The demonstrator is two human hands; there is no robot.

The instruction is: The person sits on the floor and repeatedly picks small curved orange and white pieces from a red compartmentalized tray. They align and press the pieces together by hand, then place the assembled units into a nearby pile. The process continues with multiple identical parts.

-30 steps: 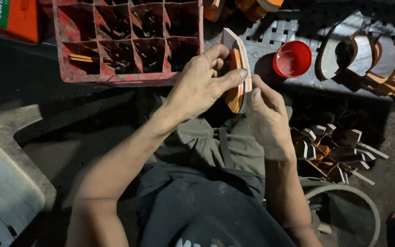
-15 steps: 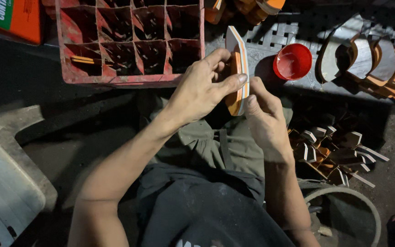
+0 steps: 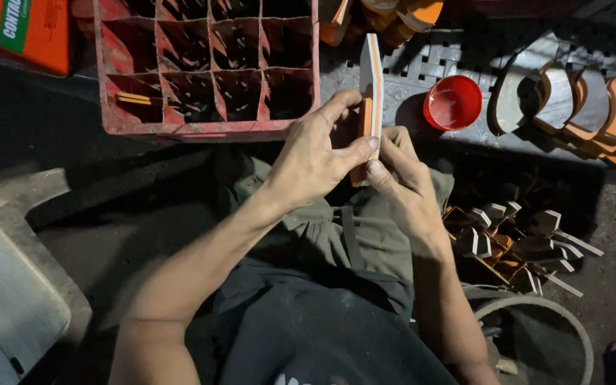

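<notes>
Pinching an orange-and-white sole piece (image 3: 371,85) upright above the lap, the left hand (image 3: 315,160) and right hand (image 3: 401,171) both grip it firmly; keeping edges aligned seems key, near a red crate (image 3: 208,128).

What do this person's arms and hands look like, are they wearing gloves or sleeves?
No gloves and no sleeves show. The left hand and the right hand are bare, and both forearms are uncovered up to the bottom edge of the picture. No watch, ring or wristband shows. The fingers look smudged with grime, though the dim light makes that hard to confirm.
</notes>
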